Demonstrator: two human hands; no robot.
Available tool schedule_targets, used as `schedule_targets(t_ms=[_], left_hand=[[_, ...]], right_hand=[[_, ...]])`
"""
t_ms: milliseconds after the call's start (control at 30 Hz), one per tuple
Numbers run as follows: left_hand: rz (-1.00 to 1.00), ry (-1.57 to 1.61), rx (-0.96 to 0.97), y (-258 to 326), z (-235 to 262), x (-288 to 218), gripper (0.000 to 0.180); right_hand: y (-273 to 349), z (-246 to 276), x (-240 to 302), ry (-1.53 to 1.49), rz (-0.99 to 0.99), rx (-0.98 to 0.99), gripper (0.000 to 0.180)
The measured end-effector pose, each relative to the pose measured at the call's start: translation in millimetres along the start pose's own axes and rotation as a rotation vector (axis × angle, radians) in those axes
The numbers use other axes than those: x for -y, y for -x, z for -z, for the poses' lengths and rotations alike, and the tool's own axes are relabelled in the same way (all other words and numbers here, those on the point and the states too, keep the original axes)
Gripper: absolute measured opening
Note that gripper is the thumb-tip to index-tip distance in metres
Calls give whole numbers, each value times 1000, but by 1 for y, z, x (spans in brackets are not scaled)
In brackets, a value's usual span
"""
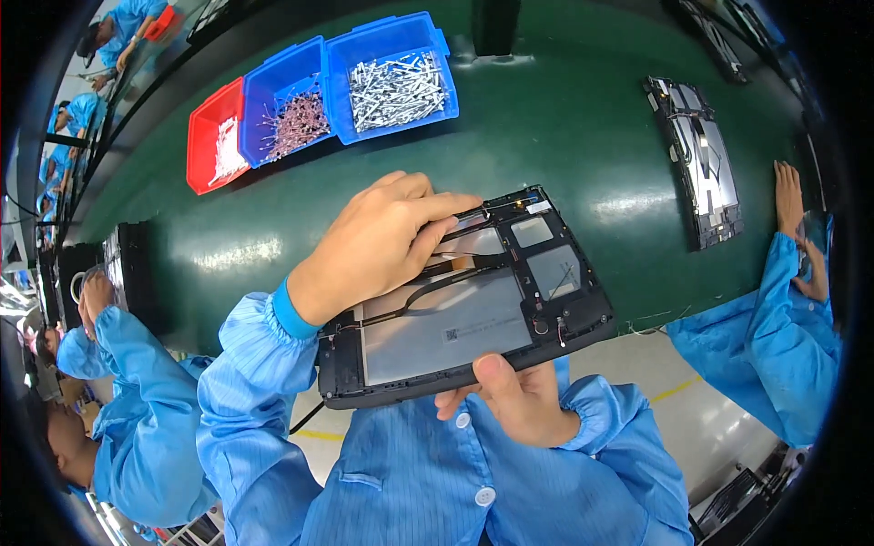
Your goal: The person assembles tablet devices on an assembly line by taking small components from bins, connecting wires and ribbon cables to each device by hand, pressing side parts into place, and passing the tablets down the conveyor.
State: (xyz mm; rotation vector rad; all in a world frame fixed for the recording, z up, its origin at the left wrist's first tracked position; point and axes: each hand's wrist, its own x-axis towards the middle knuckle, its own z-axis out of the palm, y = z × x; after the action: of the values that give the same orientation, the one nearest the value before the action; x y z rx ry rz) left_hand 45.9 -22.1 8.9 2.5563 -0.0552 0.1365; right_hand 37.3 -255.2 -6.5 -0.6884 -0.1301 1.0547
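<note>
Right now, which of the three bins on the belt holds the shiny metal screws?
The largest blue bin, the rightmost of the three. The smaller blue bin beside it holds reddish-brown parts, and the red bin at the left end holds white ones.

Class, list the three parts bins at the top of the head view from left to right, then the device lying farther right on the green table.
red bin → middle blue bin → larger blue bin → opened tablet on the green table

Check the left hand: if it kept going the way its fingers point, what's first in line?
The left hand points right across the opened tablet, fingertips already touching the thin cable along its upper edge. Straight on, it would likely meet the tablet's top-right frame corner first; depth is uncertain.
</note>
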Motion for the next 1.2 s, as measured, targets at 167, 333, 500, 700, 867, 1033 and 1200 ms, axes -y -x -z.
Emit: schedule_targets(t_ms=[167, 333, 500, 700, 867, 1033, 1200], left_hand=[[15, 2, 1, 0, -2, 2, 30], [228, 181, 2, 9, 3, -6, 42], [219, 129, 198, 52, -5, -41, 98], [214, 180, 269, 57, -31, -69, 110], [137, 198, 165, 37, -44, -72, 109], [-51, 335, 50, 1, -36, -78, 113], [41, 427, 10, -11, -52, -37, 90]], right_hand=[[-2, -3, 4, 19, -20, 9, 23], [-11, 36, 47, 308, -95, -127, 31], [-18, 74, 80, 543, 147, -368, 49], [-20, 86, 68, 744, 362, -358, 55], [-26, 90, 97, 746, 372, -400, 53], [-31, 118, 232, 923, 260, -651, 57], [-48, 188, 360, 892, 219, -282, 50]])
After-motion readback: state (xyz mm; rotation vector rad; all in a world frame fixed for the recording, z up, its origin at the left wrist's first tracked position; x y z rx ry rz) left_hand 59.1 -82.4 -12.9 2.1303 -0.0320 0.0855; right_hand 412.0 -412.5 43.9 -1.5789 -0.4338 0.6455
